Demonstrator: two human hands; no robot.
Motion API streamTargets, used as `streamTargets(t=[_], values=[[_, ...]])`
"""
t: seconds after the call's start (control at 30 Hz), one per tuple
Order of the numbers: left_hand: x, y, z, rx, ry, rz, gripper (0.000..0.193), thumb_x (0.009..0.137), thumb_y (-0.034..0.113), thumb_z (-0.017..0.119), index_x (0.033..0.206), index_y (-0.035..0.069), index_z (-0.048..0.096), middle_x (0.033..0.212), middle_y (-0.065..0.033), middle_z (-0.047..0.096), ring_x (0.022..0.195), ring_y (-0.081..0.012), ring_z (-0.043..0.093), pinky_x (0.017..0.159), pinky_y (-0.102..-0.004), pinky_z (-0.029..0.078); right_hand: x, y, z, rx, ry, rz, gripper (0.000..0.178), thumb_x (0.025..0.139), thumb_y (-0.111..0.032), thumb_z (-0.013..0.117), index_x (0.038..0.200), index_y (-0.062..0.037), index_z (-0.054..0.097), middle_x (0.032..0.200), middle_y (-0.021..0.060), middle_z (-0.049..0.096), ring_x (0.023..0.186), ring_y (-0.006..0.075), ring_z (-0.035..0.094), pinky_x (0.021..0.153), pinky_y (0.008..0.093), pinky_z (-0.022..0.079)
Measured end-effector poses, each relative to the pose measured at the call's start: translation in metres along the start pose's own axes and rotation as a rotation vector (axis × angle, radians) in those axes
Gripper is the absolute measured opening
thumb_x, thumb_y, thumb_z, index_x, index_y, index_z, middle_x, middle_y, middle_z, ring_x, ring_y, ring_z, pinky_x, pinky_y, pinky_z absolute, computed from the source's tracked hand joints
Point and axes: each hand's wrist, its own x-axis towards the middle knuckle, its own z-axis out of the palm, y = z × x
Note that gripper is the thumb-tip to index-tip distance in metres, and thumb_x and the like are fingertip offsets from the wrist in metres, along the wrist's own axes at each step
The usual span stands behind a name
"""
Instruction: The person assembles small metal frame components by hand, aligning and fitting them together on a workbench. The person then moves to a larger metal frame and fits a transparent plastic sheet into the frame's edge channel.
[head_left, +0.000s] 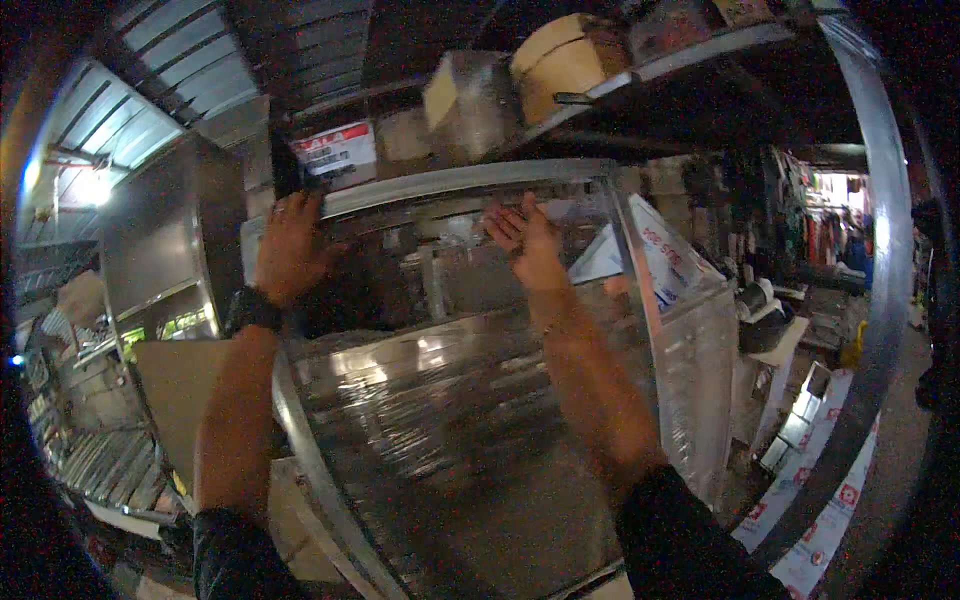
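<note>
A rectangular silvery metal frame [450, 182] stands upright before me, its top bar crossing the middle of the view. My left hand [292, 250] grips its upper left corner, fingers over the bar and thumb out to the right; a dark watch [256, 309] is on that wrist. Just below the top bar, towards the right, my right hand [530, 238] is raised with fingers apart and slightly bent, and nothing shows in it. Behind the frame's opening lies a shiny stack wrapped in clear plastic [420, 380].
Boxes and a round yellowish container [565, 65] sit on an overhead shelf [700, 55]. A tall metal cabinet [150, 245] stands left, near another person [70, 315]. A curved-looking metal post [885, 220] rises at right, beside film-covered strips [800, 500]. White printed sheeting [660, 250] lies behind the frame.
</note>
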Motion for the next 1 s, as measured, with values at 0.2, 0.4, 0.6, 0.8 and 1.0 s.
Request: streamTargets(t=[0.2, 0.4, 0.6, 0.8, 1.0], values=[[-0.004, 0.007, -0.009, -0.022, -0.090, -0.085, 0.092, 0.084, 0.045, 0.085, 0.158, 0.007, 0.045, 0.147, -0.0229, 0.055, 0.138, -0.0458, 0.050, 0.121, -0.0555, 0.037, 0.024, -0.003, -0.009, -0.056, -0.066, -0.089, 0.028, 0.108, -0.025, 0.065, 0.125, -0.0052, 0.055, 0.107, 0.0181, 0.069, 0.098, 0.0369, 0.073, 0.091, 0.0554, 0.067], [-0.006, -0.002, 0.009, 0.073, 0.018, 0.000, 0.097, 0.084, 0.047, 0.085, 0.161, 0.009, 0.041, 0.153, -0.0220, 0.052, 0.142, -0.0465, 0.047, 0.123, -0.0576, 0.032, 0.036, 0.006, -0.019, -0.031, -0.065, -0.091, 0.023, 0.110, -0.024, 0.062, 0.122, -0.0053, 0.058, 0.111, 0.0185, 0.071, 0.098, 0.0382, 0.074, 0.085, 0.0511, 0.069], [-0.007, -0.014, 0.012, 0.086, -0.002, 0.002, 0.096, 0.086, 0.054, 0.081, 0.161, 0.008, 0.041, 0.154, -0.0215, 0.051, 0.144, -0.0468, 0.046, 0.123, -0.0581, 0.032, 0.041, 0.003, -0.030, -0.101, -0.223, -0.108, 0.027, 0.110, -0.030, 0.061, 0.119, -0.0044, 0.062, 0.117, 0.0190, 0.072, 0.105, 0.0388, 0.074, 0.086, 0.0482, 0.069], [-0.007, -0.010, 0.006, 0.061, -0.010, -0.014, 0.091, 0.085, 0.055, 0.081, 0.155, 0.007, 0.047, 0.152, -0.0210, 0.053, 0.142, -0.0448, 0.049, 0.123, -0.0577, 0.032, 0.043, 0.003, -0.029, -0.092, -0.149, -0.139, 0.037, 0.109, -0.036, 0.062, 0.126, -0.0031, 0.059, 0.122, 0.0186, 0.070, 0.113, 0.0381, 0.071, 0.095, 0.0513, 0.066], [-0.009, -0.004, 0.006, 0.065, 0.067, 0.020, 0.090, 0.086, 0.054, 0.081, 0.154, 0.007, 0.048, 0.146, -0.0214, 0.055, 0.138, -0.0425, 0.052, 0.121, -0.0574, 0.034, 0.014, -0.011, -0.013, -0.183, -0.117, 0.031, 0.049, 0.105, -0.038, 0.070, 0.133, -0.0009, 0.054, 0.126, 0.0244, 0.066, 0.114, 0.0384, 0.070, 0.100, 0.0555, 0.063]])
